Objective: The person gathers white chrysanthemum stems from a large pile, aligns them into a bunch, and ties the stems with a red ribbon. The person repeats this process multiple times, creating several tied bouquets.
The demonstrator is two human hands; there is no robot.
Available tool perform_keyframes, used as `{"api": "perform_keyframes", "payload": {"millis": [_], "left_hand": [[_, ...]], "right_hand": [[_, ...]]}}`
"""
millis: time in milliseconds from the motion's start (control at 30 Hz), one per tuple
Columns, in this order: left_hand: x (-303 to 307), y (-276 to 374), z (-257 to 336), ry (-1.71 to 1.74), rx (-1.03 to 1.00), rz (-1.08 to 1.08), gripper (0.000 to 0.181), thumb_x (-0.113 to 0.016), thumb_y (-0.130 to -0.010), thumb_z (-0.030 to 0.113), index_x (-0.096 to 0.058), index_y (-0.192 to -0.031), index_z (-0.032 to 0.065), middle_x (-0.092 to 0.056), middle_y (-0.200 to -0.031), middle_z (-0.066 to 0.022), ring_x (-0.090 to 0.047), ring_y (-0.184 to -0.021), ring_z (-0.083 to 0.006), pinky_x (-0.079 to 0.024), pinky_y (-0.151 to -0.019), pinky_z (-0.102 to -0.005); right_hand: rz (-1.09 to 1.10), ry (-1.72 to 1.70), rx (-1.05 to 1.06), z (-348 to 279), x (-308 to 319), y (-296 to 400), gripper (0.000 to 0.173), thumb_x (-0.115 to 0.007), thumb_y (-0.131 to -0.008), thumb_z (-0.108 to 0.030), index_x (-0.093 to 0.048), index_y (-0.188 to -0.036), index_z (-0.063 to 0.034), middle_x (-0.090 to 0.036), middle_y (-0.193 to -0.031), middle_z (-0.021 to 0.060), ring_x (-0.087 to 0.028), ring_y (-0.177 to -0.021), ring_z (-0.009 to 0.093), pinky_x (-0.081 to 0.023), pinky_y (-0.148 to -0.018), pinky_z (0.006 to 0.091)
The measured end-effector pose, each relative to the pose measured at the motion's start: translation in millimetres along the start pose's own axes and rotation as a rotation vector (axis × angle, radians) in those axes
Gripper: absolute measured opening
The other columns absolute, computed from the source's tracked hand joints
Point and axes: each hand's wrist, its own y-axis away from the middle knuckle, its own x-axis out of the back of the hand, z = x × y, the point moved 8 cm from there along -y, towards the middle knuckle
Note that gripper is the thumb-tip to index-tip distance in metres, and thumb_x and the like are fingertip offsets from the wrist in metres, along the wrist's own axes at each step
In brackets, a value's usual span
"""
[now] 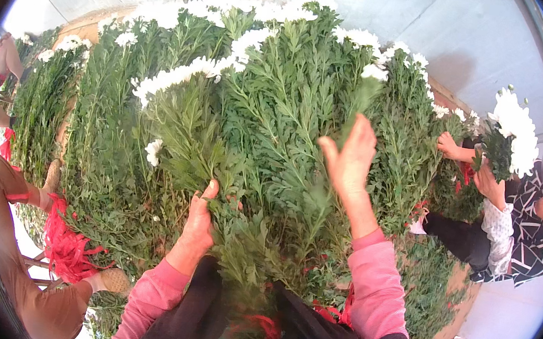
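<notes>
My left hand (200, 219) is closed around a leafy bunch of white chrysanthemums (189, 121), thumb pointing up. The bunch leans up and left, with its white heads (182, 78) in a slanting row at the top. One lower white bloom (153, 152) sticks out at its left side. My right hand (354, 158) is over the pile, back of the hand towards me. A motion-blurred chrysanthemum stem (366, 95) passes under it between thumb and fingers, its white head beyond the fingertips. The lower stems of the bunch reach down between my knees, where they blur.
A wide pile of chrysanthemums (291, 72) lies ahead, against a pale wall (368, 6). At right, a person (534, 222) holds a white chrysanthemum bunch (513, 135). Red ties (67, 242) hang by another person's legs (11, 241) at left. Red strips (267, 330) lie between my knees.
</notes>
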Motion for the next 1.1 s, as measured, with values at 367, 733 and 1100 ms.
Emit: {"api": "perform_keyframes", "payload": {"millis": [367, 733, 1100], "left_hand": [[16.6, 7.6, 8.5, 0.134, 0.014, 0.09, 0.044, -0.069, -0.092, 0.047, -0.064, -0.111, 0.0078, -0.068, -0.091, -0.0058, -0.068, -0.076, -0.0227, -0.059, -0.068, -0.039], [17.8, 0.9, -7.4, 0.027, 0.01, 0.115, 0.048, -0.066, -0.092, 0.052, -0.065, -0.108, 0.007, -0.069, -0.088, -0.0058, -0.069, -0.073, -0.0234, -0.058, -0.066, -0.039], [13.6, 7.7, 4.6, 0.036, -0.025, 0.122, 0.041, -0.07, -0.093, 0.041, -0.062, -0.113, 0.0069, -0.067, -0.092, -0.004, -0.067, -0.076, -0.0202, -0.058, -0.069, -0.0378]], "right_hand": [[-0.445, -0.443, -0.39, 64.7, -20.6, 26.9, 0.048, -0.056, -0.097, -0.025, -0.054, -0.135, 0.003, -0.062, -0.13, 0.0215, -0.058, -0.123, 0.027, -0.046, -0.101, 0.0393], [-0.196, -0.374, -0.056, -20.9, -14.3, -2.6, 0.048, -0.074, -0.087, -0.029, -0.059, -0.123, -0.0022, -0.063, -0.117, 0.0155, -0.064, -0.099, 0.031, -0.051, -0.09, 0.0435], [-0.448, -0.896, -0.514, 14.4, -48.1, -4.5, 0.026, -0.05, -0.099, -0.009, -0.062, -0.123, -0.0106, -0.072, -0.092, 0.0096, -0.065, -0.075, 0.018, -0.053, -0.072, 0.0331]]}}
